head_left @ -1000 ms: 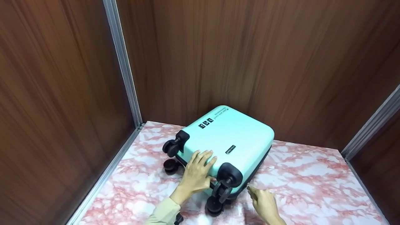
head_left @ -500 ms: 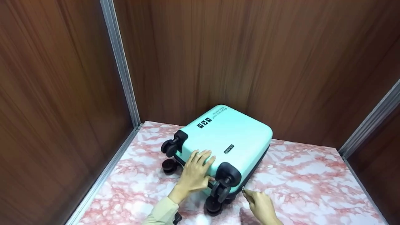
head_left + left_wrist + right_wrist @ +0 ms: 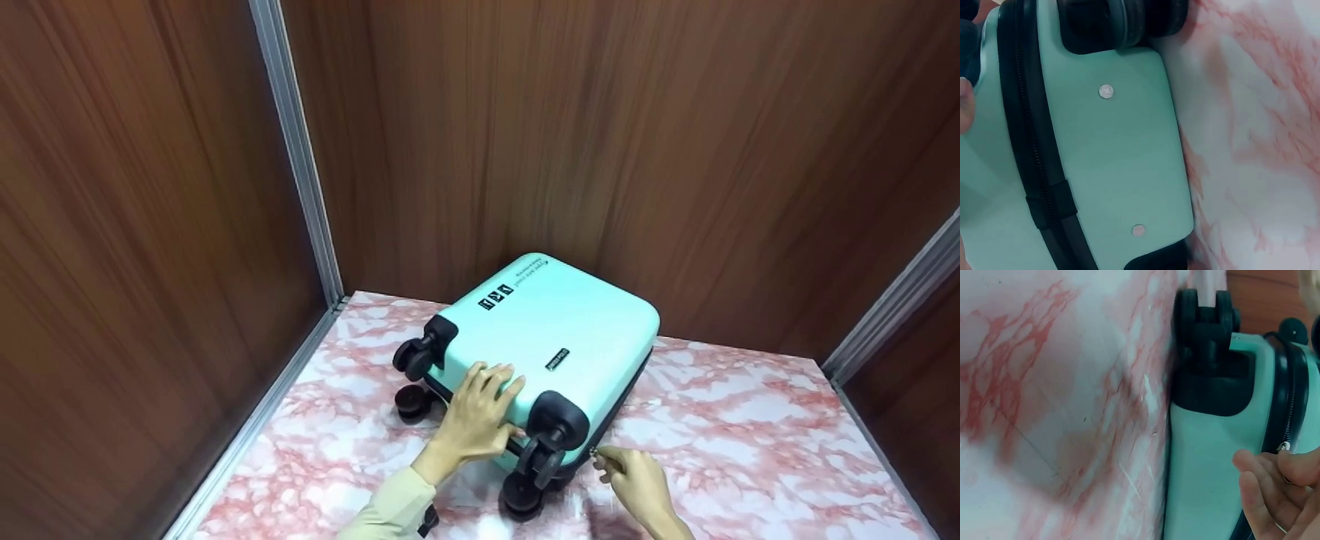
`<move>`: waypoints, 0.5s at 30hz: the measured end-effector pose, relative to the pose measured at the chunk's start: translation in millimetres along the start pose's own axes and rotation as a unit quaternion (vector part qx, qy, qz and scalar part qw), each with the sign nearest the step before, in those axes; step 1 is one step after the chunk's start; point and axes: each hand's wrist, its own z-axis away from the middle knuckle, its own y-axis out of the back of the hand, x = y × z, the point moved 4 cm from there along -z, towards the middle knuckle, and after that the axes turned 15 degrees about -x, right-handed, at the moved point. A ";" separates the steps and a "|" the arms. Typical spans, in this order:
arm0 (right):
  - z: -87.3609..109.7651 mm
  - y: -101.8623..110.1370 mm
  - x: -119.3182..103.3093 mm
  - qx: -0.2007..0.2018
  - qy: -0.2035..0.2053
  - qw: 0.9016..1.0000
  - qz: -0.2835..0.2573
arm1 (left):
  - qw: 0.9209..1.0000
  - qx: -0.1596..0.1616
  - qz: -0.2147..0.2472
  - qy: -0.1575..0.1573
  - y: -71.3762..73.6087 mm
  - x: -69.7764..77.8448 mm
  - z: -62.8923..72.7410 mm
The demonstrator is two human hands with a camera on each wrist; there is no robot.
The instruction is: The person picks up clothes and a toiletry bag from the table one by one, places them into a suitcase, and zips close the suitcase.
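Note:
A mint-green hard-shell suitcase [image 3: 570,307] lies flat, its black wheels [image 3: 412,358] toward the person. My left hand [image 3: 474,420] rests on the wheel end, fingers spread over the upper shell's edge and thumb lower down by the seam. A black zipper band [image 3: 1027,124] runs round the side between the two shells. Beside the near right corner, my right hand [image 3: 641,484] pinches a small metal zipper pull [image 3: 1284,446] between thumb and forefinger. In the right wrist view the zipper teeth [image 3: 1291,408] run from the pull toward the wheel end.
The suitcase lies on a pink-and-white marbled tabletop [image 3: 735,442]. Brown wood-grain panels [image 3: 480,135] stand behind it and at both sides, joined by metal corner posts [image 3: 300,157]. The suitcase's far corner is close to the back panel.
My right hand has shifted slightly along the suitcase's right side toward the near wheel corner, with the zipper pull in its fingers. My left hand stays on the shell.

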 end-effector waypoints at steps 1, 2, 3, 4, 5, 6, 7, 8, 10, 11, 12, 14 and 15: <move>-0.3 2.4 1.4 0.004 -0.004 1.000 0.001 | 1.000 0.003 -0.005 0.000 0.2 2.2 -2.6; -0.5 4.9 3.2 0.009 -0.009 1.000 0.000 | 1.000 0.004 -0.011 0.002 0.3 4.6 -5.0; -1.0 7.4 5.0 0.013 -0.013 1.000 -0.001 | 1.000 0.004 -0.018 0.005 0.1 7.2 -7.4; -1.7 8.4 6.5 0.017 -0.015 1.000 0.000 | 1.000 0.004 -0.026 0.009 -0.4 9.8 -7.6; -2.2 9.5 8.2 0.021 -0.016 1.000 -0.002 | 0.999 0.001 -0.033 0.015 -0.5 12.5 -8.2; -2.9 10.7 9.9 0.025 -0.017 1.000 -0.001 | 0.999 -0.004 -0.041 0.020 -0.6 15.2 -9.1; -3.3 11.8 11.7 0.029 -0.019 0.999 0.001 | 0.999 -0.008 -0.047 0.024 -0.6 17.7 -9.9; -3.7 12.8 13.4 0.033 -0.020 0.999 0.002 | 0.998 -0.014 -0.051 0.027 -0.9 19.9 -10.7; -3.6 14.0 15.6 0.038 -0.019 0.999 0.010 | 0.998 -0.027 -0.043 0.033 -0.4 22.6 -11.8; -3.2 14.2 16.0 0.040 -0.016 0.999 0.017 | 0.998 -0.032 -0.031 0.035 0.3 23.0 -12.1; -2.7 14.4 15.9 0.043 -0.013 0.999 0.024 | 0.999 -0.036 -0.017 0.033 0.7 22.8 -12.1; -1.1 14.4 14.3 0.050 -0.002 0.998 0.041 | 0.999 -0.043 0.019 0.027 1.2 20.8 -11.7; -0.1 14.2 12.9 0.055 0.006 0.997 0.052 | 0.998 -0.046 0.037 0.024 1.7 19.2 -11.4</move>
